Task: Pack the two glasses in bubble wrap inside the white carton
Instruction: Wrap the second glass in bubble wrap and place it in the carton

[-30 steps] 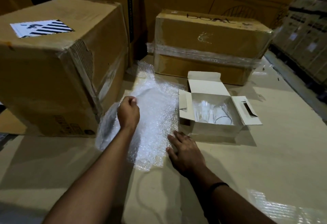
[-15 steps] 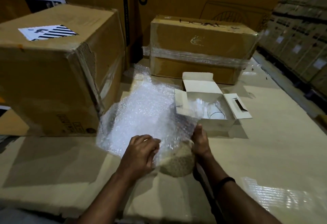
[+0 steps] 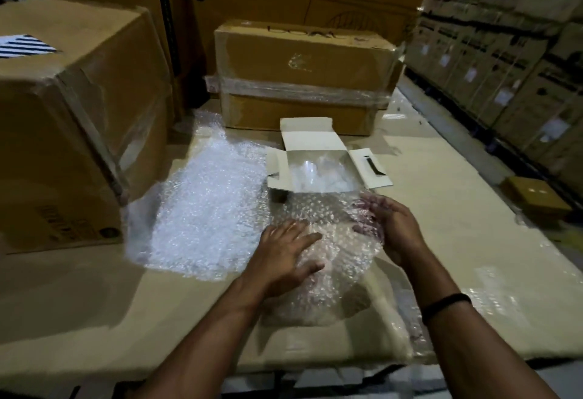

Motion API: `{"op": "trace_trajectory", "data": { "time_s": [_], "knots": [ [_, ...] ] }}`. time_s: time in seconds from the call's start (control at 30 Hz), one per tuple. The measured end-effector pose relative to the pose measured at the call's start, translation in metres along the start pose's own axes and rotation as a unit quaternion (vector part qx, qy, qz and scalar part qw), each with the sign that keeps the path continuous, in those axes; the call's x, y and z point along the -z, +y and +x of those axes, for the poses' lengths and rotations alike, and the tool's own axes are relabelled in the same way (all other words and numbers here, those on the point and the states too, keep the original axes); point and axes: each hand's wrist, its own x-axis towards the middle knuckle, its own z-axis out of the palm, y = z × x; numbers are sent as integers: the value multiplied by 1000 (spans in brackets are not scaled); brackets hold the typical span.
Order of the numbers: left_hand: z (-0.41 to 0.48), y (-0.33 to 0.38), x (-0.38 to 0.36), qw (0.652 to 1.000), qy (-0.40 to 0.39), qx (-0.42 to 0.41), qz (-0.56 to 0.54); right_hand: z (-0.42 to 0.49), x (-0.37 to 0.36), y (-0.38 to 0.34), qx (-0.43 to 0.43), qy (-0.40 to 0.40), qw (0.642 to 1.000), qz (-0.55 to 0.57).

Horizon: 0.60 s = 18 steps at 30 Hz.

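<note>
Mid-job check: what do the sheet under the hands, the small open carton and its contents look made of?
Bubble wrap: clear glossy plastic film, its air pockets glinting. White carton: thin matte paperboard, with creased flaps and a die-cut slot. Glasses inside: probably clear glass, though they are blurred and only see-through glints show.
</note>
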Motion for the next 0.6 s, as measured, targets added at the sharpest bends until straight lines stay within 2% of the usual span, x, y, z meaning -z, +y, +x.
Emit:
{"op": "trace_trajectory", "data": {
  "time_s": [0.07,0.13,0.3,0.43,0.5,0.6],
  "knots": [
    [16,13,-17,995,-84,22,53,1,28,-4,-14,19,999,29],
    [29,27,-31,989,-117,32,81,2,56,-3,-26,44,998,48],
    [48,68,-53,997,-33,54,39,6,112,11,-57,82,993,62],
    [54,90,-72,990,-105,81,44,8,137,14,-71,59,992,82],
    [58,94,-74,991,-89,95,44,8,140,10,-59,29,997,33],
    [61,89,-69,990,19,141,26,0,135,5,26,-29,992,-122]
  ]
}}
